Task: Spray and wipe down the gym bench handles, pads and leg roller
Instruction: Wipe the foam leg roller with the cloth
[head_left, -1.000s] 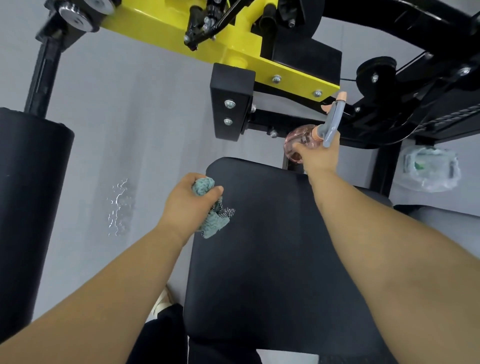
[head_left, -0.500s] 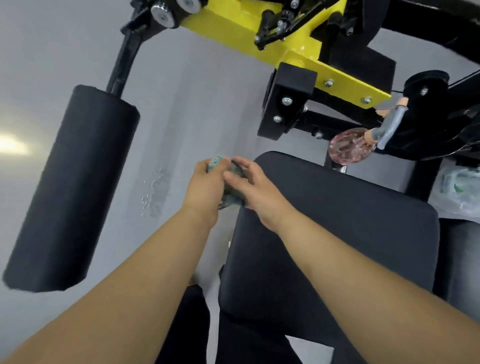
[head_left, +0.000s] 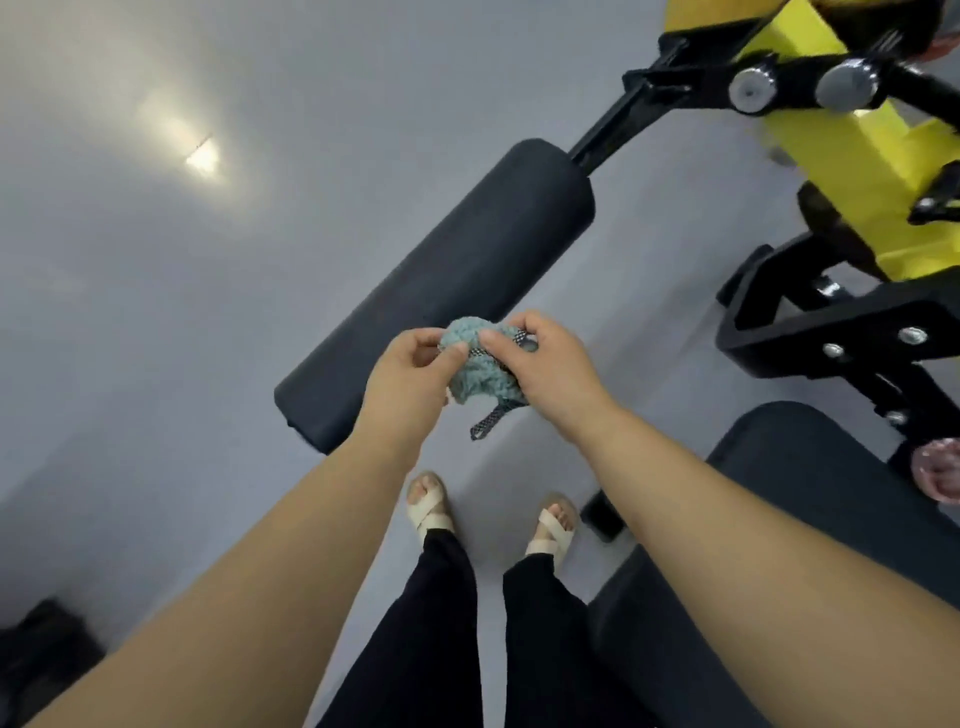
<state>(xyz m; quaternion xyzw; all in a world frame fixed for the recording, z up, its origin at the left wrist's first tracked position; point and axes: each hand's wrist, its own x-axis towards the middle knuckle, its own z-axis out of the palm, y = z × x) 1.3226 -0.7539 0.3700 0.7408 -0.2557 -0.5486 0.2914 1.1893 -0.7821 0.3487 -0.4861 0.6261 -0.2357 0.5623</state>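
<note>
Left hand (head_left: 410, 371) and right hand (head_left: 545, 364) both pinch the cloth (head_left: 475, 371) (seemingly balled up) — fingers curled.

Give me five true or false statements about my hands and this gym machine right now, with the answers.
1. The left hand and the right hand both grip the teal cloth. True.
2. The right hand holds the spray bottle. False: the pink spray bottle sits at the picture's right edge, in no hand.
3. The leg roller is black. True.
4. The machine's frame is red. False: the frame is yellow with black parts.
5. The person is barefoot. False: they wear pale sandals.
</note>
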